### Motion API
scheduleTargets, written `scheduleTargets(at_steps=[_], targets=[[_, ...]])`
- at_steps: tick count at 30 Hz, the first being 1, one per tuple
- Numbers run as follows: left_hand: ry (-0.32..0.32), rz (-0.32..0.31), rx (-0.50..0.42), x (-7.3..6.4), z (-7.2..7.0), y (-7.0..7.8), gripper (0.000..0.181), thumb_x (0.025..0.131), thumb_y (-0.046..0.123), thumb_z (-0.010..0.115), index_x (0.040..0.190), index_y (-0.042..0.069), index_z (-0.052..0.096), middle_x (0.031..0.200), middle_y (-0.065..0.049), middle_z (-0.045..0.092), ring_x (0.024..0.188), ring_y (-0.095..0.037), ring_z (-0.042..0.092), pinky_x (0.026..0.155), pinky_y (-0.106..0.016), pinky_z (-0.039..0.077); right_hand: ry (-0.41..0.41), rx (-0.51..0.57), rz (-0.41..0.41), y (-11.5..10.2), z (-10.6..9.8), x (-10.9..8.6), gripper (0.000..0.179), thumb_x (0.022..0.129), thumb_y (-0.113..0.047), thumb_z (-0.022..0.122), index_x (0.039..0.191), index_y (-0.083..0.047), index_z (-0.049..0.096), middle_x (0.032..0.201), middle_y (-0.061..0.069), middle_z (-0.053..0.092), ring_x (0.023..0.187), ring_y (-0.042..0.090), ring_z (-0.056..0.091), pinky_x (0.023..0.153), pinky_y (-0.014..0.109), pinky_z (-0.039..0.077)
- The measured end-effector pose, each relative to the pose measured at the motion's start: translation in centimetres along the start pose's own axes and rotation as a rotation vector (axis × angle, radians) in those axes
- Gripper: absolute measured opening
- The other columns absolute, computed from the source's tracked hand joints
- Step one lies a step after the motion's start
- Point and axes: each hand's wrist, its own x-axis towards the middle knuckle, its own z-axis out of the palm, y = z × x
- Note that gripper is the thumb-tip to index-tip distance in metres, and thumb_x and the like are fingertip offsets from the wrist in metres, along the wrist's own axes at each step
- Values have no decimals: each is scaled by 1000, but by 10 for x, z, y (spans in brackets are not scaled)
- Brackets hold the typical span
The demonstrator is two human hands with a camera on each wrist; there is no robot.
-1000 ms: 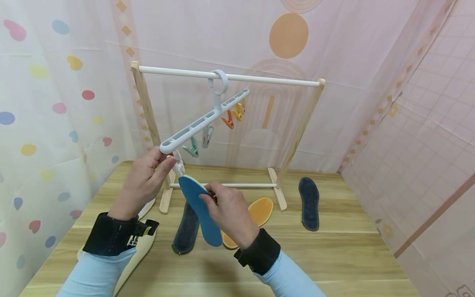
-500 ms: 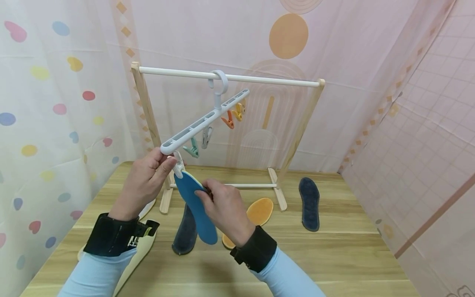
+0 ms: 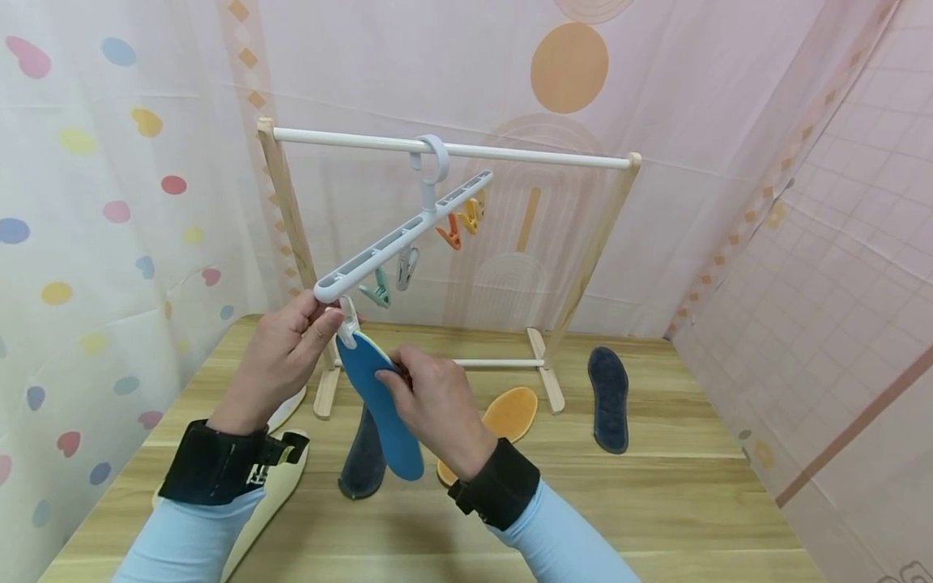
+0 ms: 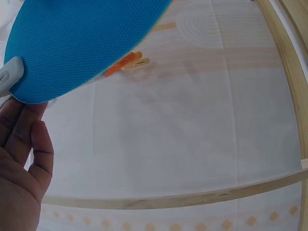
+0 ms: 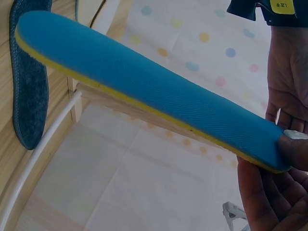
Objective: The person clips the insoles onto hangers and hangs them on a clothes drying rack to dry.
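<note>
My left hand (image 3: 280, 356) pinches a white clothespin (image 3: 348, 325) under the near end of the grey-white hanger (image 3: 386, 249). A blue insole (image 3: 382, 413) hangs below it, tip uppermost and slightly tilted. In the left wrist view the clothespin's end (image 4: 12, 74) overlaps the insole's edge. My right hand (image 3: 440, 411) grips the insole near its middle, thumb on the blue face and the other fingers behind. Its yellow underside layer (image 5: 139, 105) shows along the edge in the right wrist view. Partly hidden by the left fingers are the clothespin's handles.
The hanger hooks over the white bar (image 3: 539, 154) of a wooden rack. It also carries green (image 3: 377, 290), grey (image 3: 406, 269), orange (image 3: 450, 233) and yellow (image 3: 470, 217) clothespins. On the table lie dark insoles (image 3: 608, 401), an orange insole (image 3: 510, 414) and a cream insole (image 3: 273, 494).
My right hand has moved up and left with the blue insole, bringing its tip from just below the clothespin to between its jaws. The left hand has stayed at the clothespin.
</note>
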Motion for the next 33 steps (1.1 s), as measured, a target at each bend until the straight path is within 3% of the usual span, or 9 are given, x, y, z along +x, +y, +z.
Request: scheduleTargets(at_steps=[7,14,19,23,26,31,33], targets=[[-21,-39,-38,-2,0,0,25,105,21,51,119,2,60,101,-12,63,87,-18,51,73,-28,41,-15,-8,2,2,1,-1,15,96,-17,67,104,-4,67,79,1,67,64,1,59,57,10,43],[-19,-44,-93,-2,-2,-2,29,106,19,48,128,3,59,109,-12,71,97,-7,56,85,-23,43,-44,-36,-7,4,3,-3,19,98,-18,65,109,-4,68,85,0,69,68,0,60,61,10,45],[4,-47,-111,-3,-3,-6,31,107,18,46,131,3,57,108,-14,71,93,-10,54,80,-21,41,-65,-15,28,9,3,-7,18,98,-20,65,109,-6,69,83,-2,67,66,2,55,60,11,44],[35,-96,-102,-6,-4,-10,36,106,21,47,138,5,53,115,-15,67,101,-5,54,89,-21,42,-73,-17,52,13,2,-12,20,98,-22,65,110,-6,69,84,-2,67,67,3,55,59,12,44],[56,-141,-84,-9,-6,-15,41,106,25,49,144,9,49,122,-15,64,105,-2,52,89,-24,42,-75,-28,71,17,2,-16,22,98,-23,65,111,-5,69,87,-1,69,68,2,58,61,12,45],[72,-145,-47,-15,-6,-25,45,105,23,50,147,8,45,129,-15,61,107,0,51,86,-21,38,-70,-34,123,24,1,-23,23,98,-24,65,111,-6,70,90,1,71,70,4,61,63,15,47],[72,-145,-40,-17,-6,-28,47,105,23,51,148,6,43,131,-15,60,110,-5,52,87,-19,37,-67,-34,139,26,0,-24,23,98,-25,66,111,-6,70,90,1,71,70,5,62,63,15,47]])
